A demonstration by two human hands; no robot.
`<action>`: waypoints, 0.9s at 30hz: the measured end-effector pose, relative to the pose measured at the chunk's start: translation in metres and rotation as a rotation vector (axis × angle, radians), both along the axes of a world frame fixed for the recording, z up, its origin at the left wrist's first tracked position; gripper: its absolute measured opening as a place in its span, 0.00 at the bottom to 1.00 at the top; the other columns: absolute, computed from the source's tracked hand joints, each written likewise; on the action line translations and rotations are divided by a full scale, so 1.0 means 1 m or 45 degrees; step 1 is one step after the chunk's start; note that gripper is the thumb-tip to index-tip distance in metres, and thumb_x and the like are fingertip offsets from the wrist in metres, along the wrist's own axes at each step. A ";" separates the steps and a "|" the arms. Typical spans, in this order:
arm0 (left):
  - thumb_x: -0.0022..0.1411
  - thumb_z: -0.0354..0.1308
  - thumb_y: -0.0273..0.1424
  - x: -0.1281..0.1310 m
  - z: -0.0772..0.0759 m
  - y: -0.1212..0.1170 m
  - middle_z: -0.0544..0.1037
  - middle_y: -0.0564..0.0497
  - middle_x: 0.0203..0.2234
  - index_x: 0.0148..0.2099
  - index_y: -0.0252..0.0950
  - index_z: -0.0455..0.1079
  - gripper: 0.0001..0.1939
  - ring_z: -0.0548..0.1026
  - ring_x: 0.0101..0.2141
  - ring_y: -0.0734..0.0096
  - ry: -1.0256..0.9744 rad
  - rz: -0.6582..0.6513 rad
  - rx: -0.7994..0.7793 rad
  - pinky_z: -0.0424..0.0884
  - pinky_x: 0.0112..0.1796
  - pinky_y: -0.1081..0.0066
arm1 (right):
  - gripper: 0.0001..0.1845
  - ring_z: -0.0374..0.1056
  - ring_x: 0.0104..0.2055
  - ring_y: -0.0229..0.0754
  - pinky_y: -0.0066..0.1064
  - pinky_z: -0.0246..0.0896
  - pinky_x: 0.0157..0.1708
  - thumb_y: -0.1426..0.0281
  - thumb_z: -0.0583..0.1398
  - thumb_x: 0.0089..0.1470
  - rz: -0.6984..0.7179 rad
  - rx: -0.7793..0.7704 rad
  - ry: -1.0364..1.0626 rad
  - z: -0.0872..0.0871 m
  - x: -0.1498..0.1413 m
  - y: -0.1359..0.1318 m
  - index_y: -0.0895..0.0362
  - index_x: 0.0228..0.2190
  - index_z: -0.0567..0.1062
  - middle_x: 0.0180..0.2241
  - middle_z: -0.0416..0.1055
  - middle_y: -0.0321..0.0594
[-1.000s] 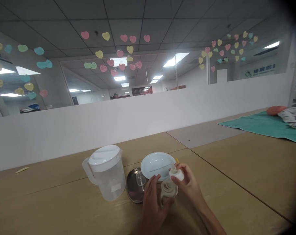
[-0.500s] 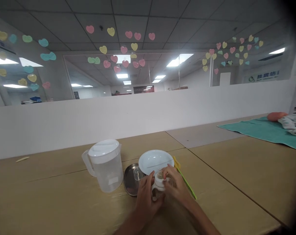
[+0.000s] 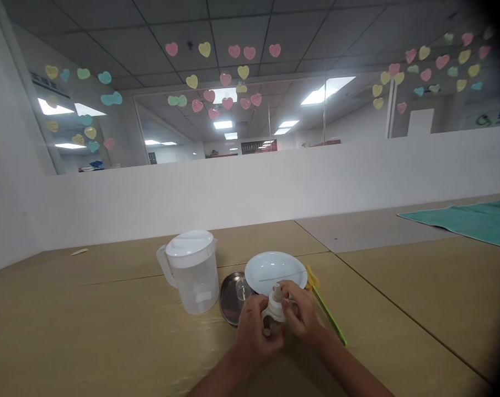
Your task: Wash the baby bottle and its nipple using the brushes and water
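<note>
Between my hands a baby bottle (image 3: 276,310) stands upright, with a white collar, side handles and a clear teat on top. My left hand (image 3: 252,325) is wrapped round its left side and handle. The fingers of my right hand (image 3: 302,311) close on the teat and collar from the right. Just behind the bottle is a white bowl (image 3: 258,270) with a thin rod across it. To the left, a dark metal tray (image 3: 229,300) carries a small clear cap (image 3: 242,288). Beside the bowl lies a green-handled brush (image 3: 330,320) with a yellow head.
A lidded clear plastic pitcher (image 3: 196,281) stands left of the tray. At the far right a teal cloth (image 3: 469,220) covers part of the table. A small flat tan piece (image 3: 79,252) lies at the back left. A low white wall (image 3: 241,193) bounds the table behind.
The view has swung left, so things sit further right in it. My right fingers have shifted from the collar's side to close around the teat; my left hand keeps its hold.
</note>
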State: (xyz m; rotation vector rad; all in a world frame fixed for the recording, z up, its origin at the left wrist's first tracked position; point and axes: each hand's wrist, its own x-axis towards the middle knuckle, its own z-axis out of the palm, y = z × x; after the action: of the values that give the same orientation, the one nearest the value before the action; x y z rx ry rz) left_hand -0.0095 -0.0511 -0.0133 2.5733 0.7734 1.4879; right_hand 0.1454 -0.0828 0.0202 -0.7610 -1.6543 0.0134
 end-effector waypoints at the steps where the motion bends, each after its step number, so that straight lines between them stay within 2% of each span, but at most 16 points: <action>1: 0.45 0.59 0.30 0.000 0.000 0.000 0.70 0.45 0.40 0.50 0.34 0.58 0.28 0.70 0.41 0.60 0.002 0.001 -0.016 0.69 0.40 0.61 | 0.03 0.63 0.33 0.40 0.31 0.59 0.32 0.71 0.49 0.52 0.041 -0.040 0.028 0.000 0.001 0.000 0.54 0.28 0.61 0.30 0.66 0.39; 4: 0.46 0.59 0.30 0.001 0.000 0.001 0.70 0.44 0.42 0.52 0.34 0.58 0.29 0.70 0.42 0.59 0.013 0.016 -0.038 0.69 0.42 0.60 | 0.05 0.65 0.37 0.41 0.31 0.61 0.36 0.72 0.48 0.53 0.088 -0.121 0.111 -0.001 0.004 0.003 0.54 0.29 0.63 0.35 0.69 0.40; 10: 0.49 0.59 0.33 -0.001 -0.003 0.005 0.71 0.43 0.43 0.52 0.34 0.59 0.27 0.70 0.44 0.58 0.048 -0.009 0.053 0.68 0.43 0.58 | 0.11 0.64 0.38 0.42 0.34 0.59 0.40 0.72 0.48 0.53 -0.070 -0.064 0.116 -0.010 0.008 0.015 0.56 0.32 0.70 0.33 0.70 0.41; 15: 0.51 0.59 0.35 -0.003 -0.005 0.006 0.71 0.43 0.43 0.50 0.35 0.59 0.24 0.70 0.44 0.59 0.085 -0.011 -0.043 0.67 0.44 0.58 | 0.13 0.64 0.35 0.41 0.33 0.59 0.38 0.73 0.48 0.55 -0.114 -0.078 0.115 -0.009 0.006 0.019 0.56 0.29 0.71 0.30 0.71 0.40; 19: 0.52 0.59 0.37 -0.004 0.000 0.001 0.72 0.44 0.42 0.48 0.35 0.61 0.22 0.70 0.43 0.60 0.088 0.010 -0.159 0.67 0.43 0.59 | 0.14 0.65 0.34 0.40 0.32 0.60 0.35 0.75 0.48 0.53 -0.139 -0.077 0.107 -0.003 0.004 0.017 0.56 0.27 0.72 0.28 0.71 0.40; 23: 0.52 0.59 0.37 -0.004 0.009 -0.003 0.72 0.44 0.44 0.53 0.36 0.59 0.27 0.69 0.44 0.58 0.129 0.002 -0.240 0.66 0.44 0.58 | 0.13 0.62 0.29 0.39 0.31 0.58 0.32 0.76 0.49 0.51 -0.328 0.048 0.067 -0.002 0.004 0.014 0.56 0.23 0.69 0.23 0.67 0.37; 27: 0.51 0.58 0.34 -0.002 0.008 -0.002 0.71 0.43 0.45 0.60 0.37 0.52 0.35 0.68 0.47 0.56 0.152 -0.002 -0.263 0.63 0.48 0.55 | 0.12 0.57 0.24 0.36 0.35 0.58 0.34 0.78 0.49 0.50 -0.447 0.292 0.014 -0.005 0.005 0.008 0.55 0.20 0.67 0.18 0.60 0.33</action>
State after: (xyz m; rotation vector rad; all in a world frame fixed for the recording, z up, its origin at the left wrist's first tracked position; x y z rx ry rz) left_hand -0.0119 -0.0533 -0.0055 2.5233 0.8865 1.1926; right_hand 0.1507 -0.0743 0.0157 -0.8613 -1.4617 -0.4124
